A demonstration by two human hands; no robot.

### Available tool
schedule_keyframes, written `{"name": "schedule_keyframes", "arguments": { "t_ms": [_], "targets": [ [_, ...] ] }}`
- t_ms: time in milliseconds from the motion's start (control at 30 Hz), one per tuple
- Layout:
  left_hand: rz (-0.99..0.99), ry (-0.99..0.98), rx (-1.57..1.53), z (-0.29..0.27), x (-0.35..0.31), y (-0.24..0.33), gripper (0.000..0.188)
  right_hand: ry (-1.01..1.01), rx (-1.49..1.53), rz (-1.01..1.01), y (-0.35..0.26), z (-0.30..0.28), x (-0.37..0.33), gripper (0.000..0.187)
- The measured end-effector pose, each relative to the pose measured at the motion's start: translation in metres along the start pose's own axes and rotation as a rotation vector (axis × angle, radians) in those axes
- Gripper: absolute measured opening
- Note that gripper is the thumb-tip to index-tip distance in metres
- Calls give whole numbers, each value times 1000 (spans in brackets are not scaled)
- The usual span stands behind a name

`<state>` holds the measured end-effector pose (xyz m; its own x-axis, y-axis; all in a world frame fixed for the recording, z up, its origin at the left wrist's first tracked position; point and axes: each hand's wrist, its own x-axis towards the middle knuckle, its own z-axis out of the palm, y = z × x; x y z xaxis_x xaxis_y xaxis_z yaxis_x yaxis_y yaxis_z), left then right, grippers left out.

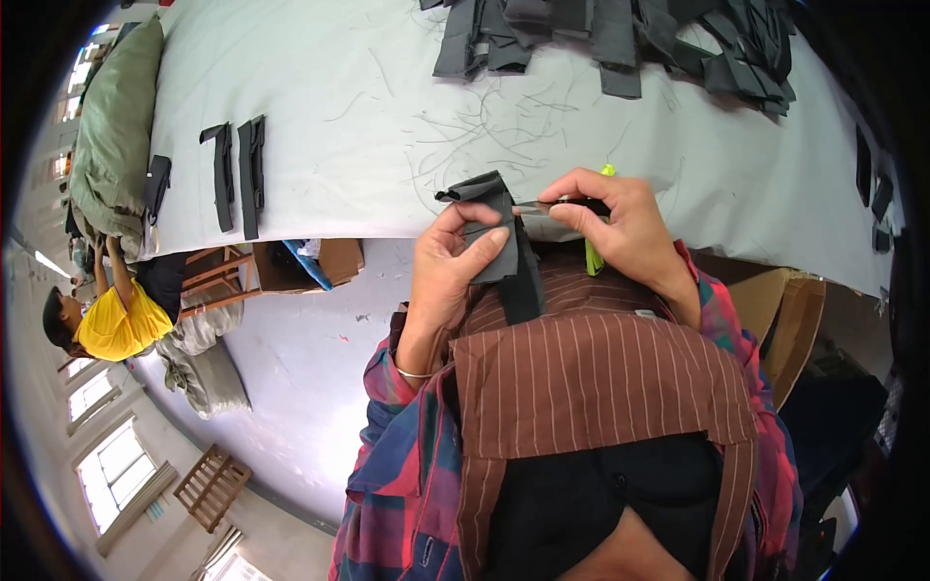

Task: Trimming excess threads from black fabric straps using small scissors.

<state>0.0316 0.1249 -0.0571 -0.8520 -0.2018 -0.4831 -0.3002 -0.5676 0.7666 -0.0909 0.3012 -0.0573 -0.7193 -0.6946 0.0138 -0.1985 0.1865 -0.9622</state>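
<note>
My left hand (450, 257) pinches a dark grey fabric strip (494, 247), folded over at its top, between thumb and fingers. The strip's lower end hangs past the table edge in front of my apron. Close on its right, my right hand (620, 228) is closed on small thread snips (573, 203), with thin metal blades and a black handle. The blade tips point left at the strip's edge; whether they touch it I cannot tell. A bright yellow-green ribbon (593, 258) shows above and below the right hand.
Loose thread ends (494, 126) lie scattered on the pale table (300, 77). Dark strips are heaped (620, 48) at the far side; more lie at the left (251, 179). A green sack (116, 126) lies at the left end, near a person in yellow (126, 322). Cardboard boxes (796, 324) stand below the table.
</note>
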Motion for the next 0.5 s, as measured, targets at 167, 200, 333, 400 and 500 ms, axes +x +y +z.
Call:
{"name": "schedule_keyframes", "arguments": {
  "t_ms": [167, 200, 333, 400, 500],
  "targets": [
    [73, -27, 81, 8, -1, 2, 41, -28, -89, -29, -3, 3, -1, 11],
    [80, -36, 96, 9, -1, 2, 41, -19, -87, -45, -3, 3, -1, 11],
    [89, -26, 103, 7, -1, 1, 42, -125, -170, 36, -11, -3, -1, 12],
    [106, -43, 155, 5, 0, 2, 43, -129, -197, 24, -12, -4, 0, 11],
    [105, -57, 111, 4, 0, 0, 43, -126, -226, 20, -14, -4, -2, 11]
  ]
}}
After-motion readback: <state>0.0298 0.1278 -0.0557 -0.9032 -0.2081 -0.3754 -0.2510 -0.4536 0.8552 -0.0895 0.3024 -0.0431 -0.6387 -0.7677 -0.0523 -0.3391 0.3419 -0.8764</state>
